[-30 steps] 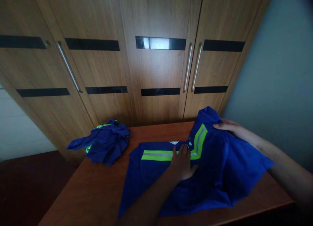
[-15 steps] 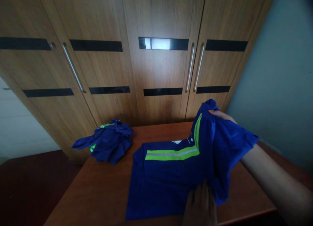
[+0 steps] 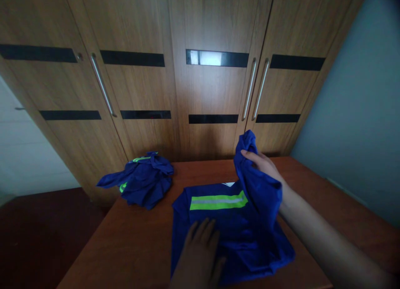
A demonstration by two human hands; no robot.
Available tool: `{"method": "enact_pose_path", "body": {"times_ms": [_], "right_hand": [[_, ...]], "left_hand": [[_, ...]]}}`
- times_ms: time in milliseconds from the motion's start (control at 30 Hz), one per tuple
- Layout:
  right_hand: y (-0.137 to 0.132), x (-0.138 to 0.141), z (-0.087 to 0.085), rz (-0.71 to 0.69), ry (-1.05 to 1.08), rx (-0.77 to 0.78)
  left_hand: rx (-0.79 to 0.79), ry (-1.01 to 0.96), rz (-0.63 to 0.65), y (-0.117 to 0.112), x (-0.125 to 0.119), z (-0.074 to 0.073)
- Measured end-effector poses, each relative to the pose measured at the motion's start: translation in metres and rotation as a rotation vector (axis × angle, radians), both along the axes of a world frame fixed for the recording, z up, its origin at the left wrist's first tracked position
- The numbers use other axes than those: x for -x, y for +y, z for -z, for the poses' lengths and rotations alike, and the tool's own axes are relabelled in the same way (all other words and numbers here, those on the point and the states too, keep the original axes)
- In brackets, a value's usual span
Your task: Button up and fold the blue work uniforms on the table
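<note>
A blue shirt (image 3: 215,222) with a neon green and grey stripe lies spread on the wooden table (image 3: 131,247). My left hand (image 3: 200,255) rests flat on its lower part, fingers stretched out. My right hand (image 3: 262,166) grips the shirt's right side and holds that cloth lifted and folded in toward the middle, above the stripe's right end.
A second blue garment (image 3: 140,178) with neon stripes lies crumpled at the table's far left corner. A wooden wardrobe (image 3: 206,84) with long metal handles stands right behind the table. A grey wall (image 3: 359,126) is on the right.
My right hand has carried the shirt's right side leftward, over the body of the shirt. My left hand has slid from the shirt's right lower edge to its lower middle.
</note>
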State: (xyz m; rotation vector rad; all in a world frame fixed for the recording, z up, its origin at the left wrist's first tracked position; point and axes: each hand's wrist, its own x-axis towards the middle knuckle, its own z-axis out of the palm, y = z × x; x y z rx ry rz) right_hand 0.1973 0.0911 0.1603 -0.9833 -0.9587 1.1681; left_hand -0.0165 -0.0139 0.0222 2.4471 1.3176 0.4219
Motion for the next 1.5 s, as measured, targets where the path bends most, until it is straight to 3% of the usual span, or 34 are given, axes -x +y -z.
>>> {"method": "enact_pose_path", "body": {"times_ms": [100,200,333,433,500,600,767,933,1067,1200,1300,1367,1433,1500], "right_hand": [[-0.007,0.046,0.014,-0.093,0.103,0.008],[-0.010,0.097,0.051,-0.099,0.048,0.073],[-0.015,0.150,0.114,-0.216,-0.081,0.292],[-0.022,0.162,0.138,-0.331,-0.067,0.360],[-0.027,0.154,0.137,-0.397,-0.085,0.299],[-0.038,0.123,0.118,-0.445,-0.301,0.111],[-0.061,0.057,0.095,-0.263,-0.860,-0.135],[-0.074,0.012,0.114,-0.067,-1.312,-0.270],[-0.079,-0.004,0.141,-0.067,-1.552,-0.371],[-0.082,-0.003,0.156,-0.100,-1.690,-0.409],[-0.083,0.002,0.160,-0.100,-1.716,-0.403],[-0.084,0.004,0.161,-0.106,-1.718,-0.397],[-0.084,0.004,0.160,-0.121,-1.719,-0.395],[-0.085,0.004,0.155,-0.137,-1.718,-0.397]], "left_hand": [[0.105,-0.234,-0.217,0.017,0.044,-0.004],[0.353,-0.639,-0.347,0.036,0.068,-0.005],[0.539,-0.935,-0.475,0.050,0.073,-0.010],[0.571,-0.971,-0.508,0.052,0.069,-0.013],[0.629,-0.991,-0.491,0.053,0.068,-0.013],[0.690,-1.033,-0.491,0.054,0.068,-0.012],[0.644,-1.102,-0.517,0.050,0.062,-0.016],[0.761,-1.215,-0.507,0.037,0.051,-0.021],[0.790,-1.240,-0.524,0.032,0.052,-0.006],[0.695,-1.147,-0.510,0.035,0.064,0.012],[0.557,-0.959,-0.524,0.038,0.070,0.016],[0.343,-0.760,-0.584,0.038,0.071,0.012],[0.024,-0.521,-0.640,0.038,0.066,0.004],[-0.251,-0.319,-0.602,0.036,0.057,-0.004]]}}
